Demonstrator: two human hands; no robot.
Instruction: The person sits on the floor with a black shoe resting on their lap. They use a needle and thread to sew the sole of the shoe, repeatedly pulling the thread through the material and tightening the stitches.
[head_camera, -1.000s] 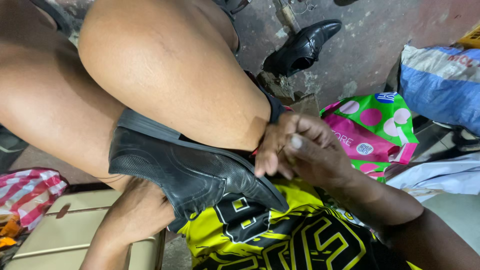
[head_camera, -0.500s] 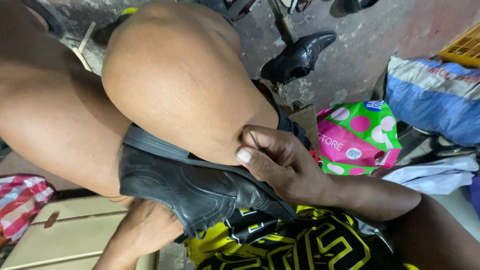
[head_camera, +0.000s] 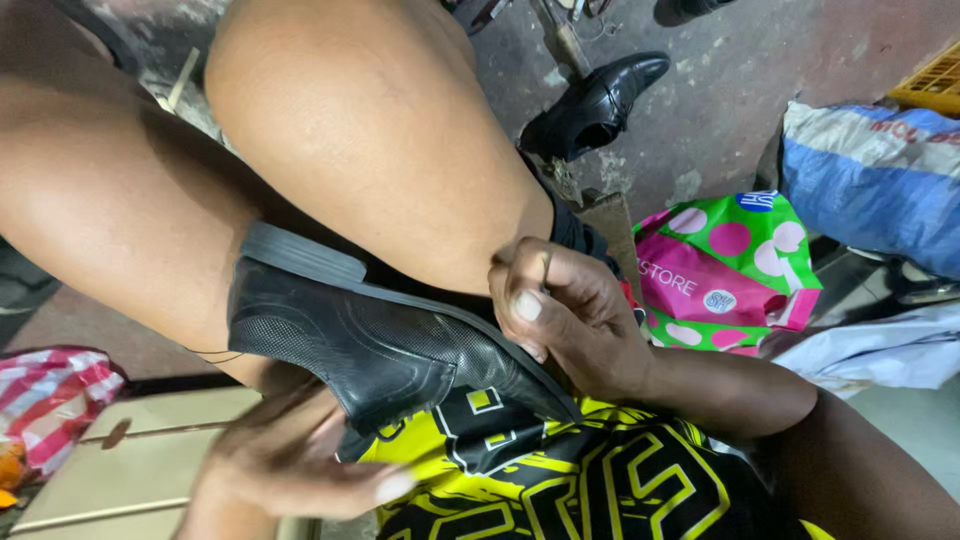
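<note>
A black leather shoe lies on its side, clamped between my bare thighs above my yellow-and-black shirt. My right hand rests against the shoe's sole edge near the toe, thumb and fingers pinched on a thin needle-like pin. My left hand is low at the front, just under the shoe's heel end. It is blurred by motion, so its grip is unclear. A fine thread shows by the heel.
A second black shoe lies on the concrete floor ahead. To the right sit a green-and-pink dotted bag, a blue-and-white sack and a yellow crate. A red-striped bag and a beige board are at left.
My right hand slid up from the shoe's toe to the sole edge and pinched there. My left hand rose into view under the shoe, moving fast.
</note>
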